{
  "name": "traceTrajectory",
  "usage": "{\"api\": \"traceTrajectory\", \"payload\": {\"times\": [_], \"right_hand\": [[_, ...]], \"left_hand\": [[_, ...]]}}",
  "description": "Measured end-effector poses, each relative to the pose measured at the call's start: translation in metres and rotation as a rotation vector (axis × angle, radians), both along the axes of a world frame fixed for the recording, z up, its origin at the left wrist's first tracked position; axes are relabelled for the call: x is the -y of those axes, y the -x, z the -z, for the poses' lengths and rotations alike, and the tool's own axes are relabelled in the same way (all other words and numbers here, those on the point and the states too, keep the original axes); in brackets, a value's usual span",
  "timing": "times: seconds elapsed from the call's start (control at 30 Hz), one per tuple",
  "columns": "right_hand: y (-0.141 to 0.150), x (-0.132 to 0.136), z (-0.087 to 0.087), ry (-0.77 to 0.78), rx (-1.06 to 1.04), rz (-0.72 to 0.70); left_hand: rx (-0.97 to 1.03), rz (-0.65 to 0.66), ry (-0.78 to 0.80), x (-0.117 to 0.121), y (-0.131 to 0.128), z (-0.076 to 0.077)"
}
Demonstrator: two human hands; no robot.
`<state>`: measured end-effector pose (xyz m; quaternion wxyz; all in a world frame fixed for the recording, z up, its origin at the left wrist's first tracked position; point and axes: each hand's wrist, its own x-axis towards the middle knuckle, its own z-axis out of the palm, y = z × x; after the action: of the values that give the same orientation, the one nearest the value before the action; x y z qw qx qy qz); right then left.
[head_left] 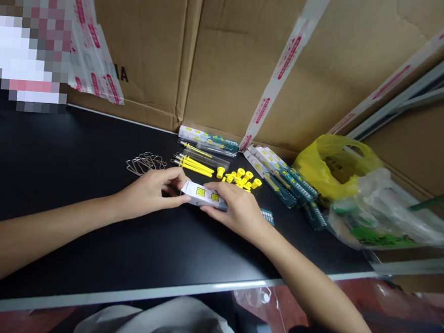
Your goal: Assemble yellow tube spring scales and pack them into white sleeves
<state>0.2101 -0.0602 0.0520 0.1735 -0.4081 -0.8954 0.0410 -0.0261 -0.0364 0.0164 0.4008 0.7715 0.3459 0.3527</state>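
A slim white and teal cardboard box (pixel 200 192) with yellow printed characters lies across both hands above the black table. My right hand (pixel 240 208) wraps around its right part, thumb in front. At the box's left end, my left hand (pixel 147 194) pinches the end with thumb and fingers. Just behind the hands are yellow sticks (pixel 195 165) with dark metal tips, and a loose pile of yellow plastic caps (pixel 240 177). Bent metal wire pieces (pixel 146 163) sit behind my left hand. A clear plastic tube (pixel 207 159) lies beyond the sticks.
Several similar boxes (pixel 286 173) are stacked at the right, with another box (pixel 209 137) against the cardboard wall (pixel 229 60). A yellow plastic bag (pixel 321 163) and a clear bag (pixel 382 213) stand at the table's right end. The table's pale front edge (pixel 183 291) runs near my lap.
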Motion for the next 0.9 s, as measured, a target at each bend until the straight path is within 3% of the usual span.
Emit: {"api": "traceTrajectory", "payload": {"times": [0.37, 0.67, 0.8, 0.9], "right_hand": [[0.0, 0.0, 0.001, -0.007, 0.008, -0.003], [0.003, 0.002, 0.002, -0.028, 0.044, -0.005], [0.001, 0.001, 0.0, -0.049, 0.067, 0.039], [0.0, 0.0, -0.001, -0.059, 0.088, 0.096]], "left_hand": [[-0.113, -0.036, -0.07, 0.012, -0.005, -0.002], [0.168, -0.111, 0.199, 0.011, -0.013, 0.004], [0.323, -0.162, 0.31, 0.006, -0.013, -0.005], [0.411, -0.29, 0.343, 0.001, -0.008, -0.015]]}}
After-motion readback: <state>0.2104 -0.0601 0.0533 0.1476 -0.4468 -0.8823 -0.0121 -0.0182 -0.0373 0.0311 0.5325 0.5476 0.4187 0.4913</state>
